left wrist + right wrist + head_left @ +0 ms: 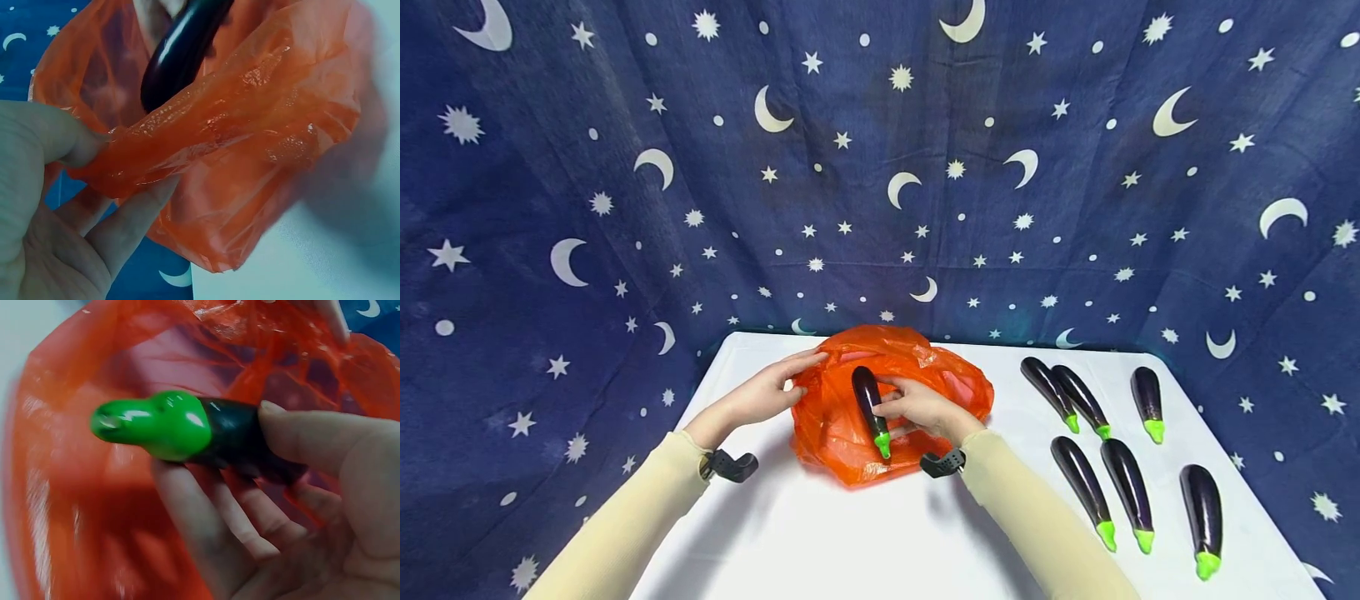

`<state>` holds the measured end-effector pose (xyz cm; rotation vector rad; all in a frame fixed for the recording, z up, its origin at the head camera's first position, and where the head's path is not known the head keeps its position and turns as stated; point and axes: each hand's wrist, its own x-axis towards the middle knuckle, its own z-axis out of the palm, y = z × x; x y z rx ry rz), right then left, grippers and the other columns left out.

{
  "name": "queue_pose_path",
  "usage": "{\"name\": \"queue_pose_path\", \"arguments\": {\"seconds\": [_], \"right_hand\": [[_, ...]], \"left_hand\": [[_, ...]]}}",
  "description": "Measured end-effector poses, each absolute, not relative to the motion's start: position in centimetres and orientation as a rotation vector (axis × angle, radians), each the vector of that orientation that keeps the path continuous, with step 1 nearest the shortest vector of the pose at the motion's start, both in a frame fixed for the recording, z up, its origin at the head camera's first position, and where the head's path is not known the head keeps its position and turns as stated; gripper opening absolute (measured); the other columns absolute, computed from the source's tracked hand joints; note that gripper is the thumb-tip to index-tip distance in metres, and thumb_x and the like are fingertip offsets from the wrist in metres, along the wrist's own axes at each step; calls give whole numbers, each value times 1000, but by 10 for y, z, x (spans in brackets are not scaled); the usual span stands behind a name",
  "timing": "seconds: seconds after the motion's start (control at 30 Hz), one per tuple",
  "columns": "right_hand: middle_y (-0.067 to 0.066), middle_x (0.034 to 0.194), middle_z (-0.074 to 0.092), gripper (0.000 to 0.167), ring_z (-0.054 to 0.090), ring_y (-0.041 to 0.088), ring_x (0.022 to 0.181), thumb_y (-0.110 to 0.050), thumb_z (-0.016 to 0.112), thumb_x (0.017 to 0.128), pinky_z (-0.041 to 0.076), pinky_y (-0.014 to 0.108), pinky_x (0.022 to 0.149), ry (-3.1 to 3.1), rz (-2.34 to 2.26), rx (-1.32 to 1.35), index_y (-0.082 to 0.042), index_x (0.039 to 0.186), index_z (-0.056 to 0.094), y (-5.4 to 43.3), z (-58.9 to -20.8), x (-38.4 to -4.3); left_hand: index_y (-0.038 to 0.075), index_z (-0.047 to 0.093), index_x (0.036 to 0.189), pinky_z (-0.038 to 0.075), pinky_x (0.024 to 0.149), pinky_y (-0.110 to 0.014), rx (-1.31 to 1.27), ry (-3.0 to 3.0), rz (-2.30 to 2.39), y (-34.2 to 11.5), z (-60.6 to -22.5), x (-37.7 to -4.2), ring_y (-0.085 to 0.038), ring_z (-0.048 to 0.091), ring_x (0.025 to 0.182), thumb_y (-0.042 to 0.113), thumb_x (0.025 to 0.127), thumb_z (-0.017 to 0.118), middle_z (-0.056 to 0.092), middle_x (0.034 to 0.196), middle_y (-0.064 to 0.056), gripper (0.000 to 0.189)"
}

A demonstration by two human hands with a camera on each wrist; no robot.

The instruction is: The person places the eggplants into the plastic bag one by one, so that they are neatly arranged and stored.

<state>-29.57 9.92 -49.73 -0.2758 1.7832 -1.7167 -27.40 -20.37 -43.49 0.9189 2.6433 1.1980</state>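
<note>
At the mouth of the orange bag (831, 417), betw. the two hands: one eggplant (867, 398), dark body, green cap. Long axis, per my head feed, runs approx. fore-aft: blunt dark end away and slightly L, green end toward the wearer and slightly R. L wrist view shows the blunt end right at the bag's rim, its tip partly masked by the film, so I read it as within the opening; depth below rim I can't tell.

R hand (921, 408) is nearer, in contact: thumb one side, fingers curled along the other, green end sticking out free. L hand (767, 392) is opposite, apart from the eggplant; thumb & fingers nearly closed, pinching bag film at the L edge.

Key relation, IMO: blunt end vs. the rim the L hand holds. I'd want the axis aimed clear of that film, else it may snag.

Bag lies rumpled on the white worktop (820, 550). Well off to R, past the R sleeve (1037, 508): six more eggplants (1123, 487), green ends all toward wearer. Behind: blue cloth (850, 208) w/ moons & stars.
</note>
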Motion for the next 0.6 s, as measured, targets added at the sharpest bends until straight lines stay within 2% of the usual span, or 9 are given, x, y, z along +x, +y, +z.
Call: {"name": "queue_pose_path", "arguments": {"seconds": [0.3,0.47,0.6], "right_hand": [[16,117,67,74,72,32,94,-10,73,93,61,44,79,1859,-1755,-234,-14,158,37,50,-504,-312],[15,129,61,75,72,28,95,-10,72,94,61,43,81,1871,-1786,-196,-15,160,35,24,-510,-317],[15,137,57,75,71,29,98,-8,71,95,61,45,80,1867,-1800,-190,-15,160,35,10,-515,-320]], "left_hand": [[6,41,157,28,118,-57,907,2653,1162,-204,-435,-273,-36,30,149,-9,89,56,33,163,-17,71],[8,39,158,32,116,-56,863,2665,1133,-206,-435,-270,-36,31,149,-8,88,58,32,164,-16,74],[10,36,160,41,102,-51,846,2659,1119,-206,-435,-269,-34,34,146,-6,89,58,30,165,-15,76]]}}
